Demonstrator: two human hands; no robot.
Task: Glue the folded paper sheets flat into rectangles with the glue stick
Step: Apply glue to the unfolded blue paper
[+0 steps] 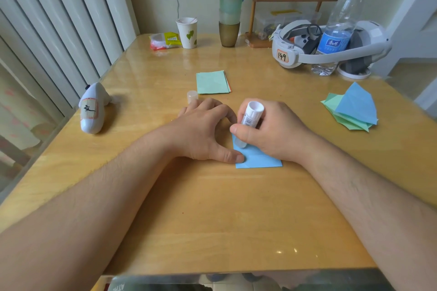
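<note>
While your right hand [274, 132] is gripping the white plastic glue stick [251, 118] tip-down on the blue folded sheet [260, 158] at the table's [212, 208] middle, keep strokes short and even. Your left hand [203, 130] is pressing its thumb on the thin, creased paper, fingers loosely curled.

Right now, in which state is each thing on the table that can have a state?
glue stick: uncapped, tip down on blue paper
glue cap: off, standing on table
blue paper: flat, held down
left hand: pressing the paper
right hand: gripping the stick
water bottle: capped, upright
paper cup: upright
</note>
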